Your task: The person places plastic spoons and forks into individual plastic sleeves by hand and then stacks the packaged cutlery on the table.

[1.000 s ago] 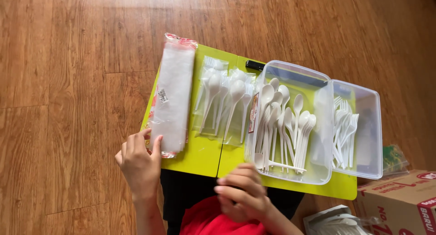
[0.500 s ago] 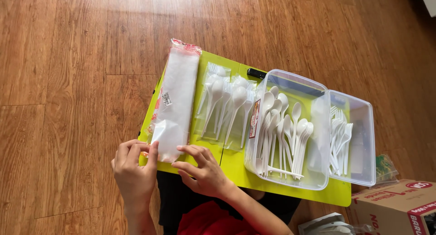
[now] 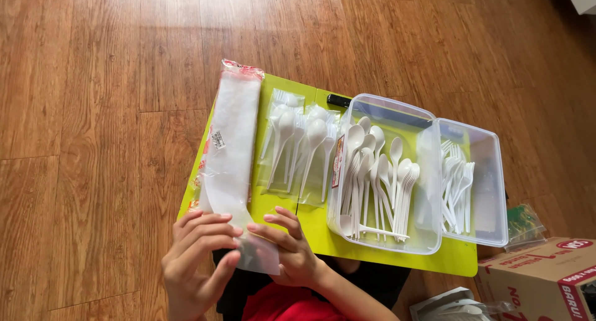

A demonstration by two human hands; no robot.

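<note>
Wooden flooring is surrounding the lime-green surface (image 3: 323,249) where I am working both hands at its near-left corner: left hand (image 3: 197,259) and right hand (image 3: 287,246) are pinching the near end of the long clear bag (image 3: 233,153). Spoons (image 3: 372,178) are filling one clear tub (image 3: 385,172); nothing appears drawn from the bag yet.

right hand (image 3: 292,249) came up from lap onto near end of long clear bag (image 3: 233,166) | left hand (image 3: 198,256) shifted along it, both now pinching bag's near end | bag end lifted off desk (image 3: 372,259)
</note>
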